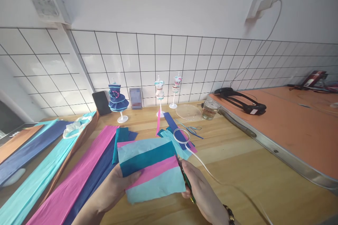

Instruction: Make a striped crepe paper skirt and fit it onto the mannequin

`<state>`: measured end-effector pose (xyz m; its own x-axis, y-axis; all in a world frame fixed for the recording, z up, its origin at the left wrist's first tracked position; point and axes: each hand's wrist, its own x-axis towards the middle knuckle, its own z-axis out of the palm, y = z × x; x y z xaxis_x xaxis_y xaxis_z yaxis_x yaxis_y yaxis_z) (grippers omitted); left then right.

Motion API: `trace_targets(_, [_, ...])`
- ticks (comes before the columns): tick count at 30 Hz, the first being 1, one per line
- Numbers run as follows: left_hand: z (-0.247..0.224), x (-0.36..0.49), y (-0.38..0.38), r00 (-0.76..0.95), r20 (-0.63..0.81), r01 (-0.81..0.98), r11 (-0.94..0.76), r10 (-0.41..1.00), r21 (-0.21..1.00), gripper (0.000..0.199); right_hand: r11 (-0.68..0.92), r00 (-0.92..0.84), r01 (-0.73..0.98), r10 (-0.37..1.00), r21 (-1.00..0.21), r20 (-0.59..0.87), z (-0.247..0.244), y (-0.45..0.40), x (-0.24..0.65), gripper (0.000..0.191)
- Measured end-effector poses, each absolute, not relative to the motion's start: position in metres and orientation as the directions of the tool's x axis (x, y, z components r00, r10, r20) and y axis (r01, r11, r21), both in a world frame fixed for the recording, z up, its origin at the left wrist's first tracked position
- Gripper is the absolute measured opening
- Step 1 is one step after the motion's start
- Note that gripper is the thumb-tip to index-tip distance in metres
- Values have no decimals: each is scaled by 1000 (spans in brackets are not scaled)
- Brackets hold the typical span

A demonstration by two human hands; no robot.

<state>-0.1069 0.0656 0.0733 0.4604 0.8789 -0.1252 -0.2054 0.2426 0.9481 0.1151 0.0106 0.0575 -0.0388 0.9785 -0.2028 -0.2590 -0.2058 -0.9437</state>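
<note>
Striped paper (150,160) in light blue, teal and pink spans the space between my hands above the wooden table. My left hand (116,186) pinches its left side, thumb on top. My right hand (198,186) is closed around green-handled scissors (188,182) at the paper's right edge; their blades are mostly hidden. Beyond the paper lie blue, teal and light blue scraps (171,123), with a white ring (181,136) on a cord over them. Long pink (76,172) and dark blue strips (95,186) run along the left.
A mini mannequin in a blue dress (118,102) and two more mannequins (159,93) stand at the back. Nearby are a phone (101,103), a glass of water (210,109) and a clear disc (188,112). A black headset (243,102) rests on the orange surface (287,130) at right.
</note>
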Motion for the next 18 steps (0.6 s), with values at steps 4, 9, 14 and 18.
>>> trace_targets(4, [75,-105,65,459,-125,-206,241,880,948,37,-220,-13,-270,974,-937,-225,58,10,114,41])
trace_targets(9, [77,-104,64,428,-130,-226,245,894,943,37,-174,-70,-264,984,-949,-161,59,10,114,38])
trace_targets(14, [77,-105,64,459,-124,-222,249,879,943,34,-152,-24,-201,988,-968,-150,60,9,114,39])
trace_targets(18, [78,-105,65,476,-115,-221,245,872,944,34,-152,-5,-170,988,-974,-153,59,10,112,40])
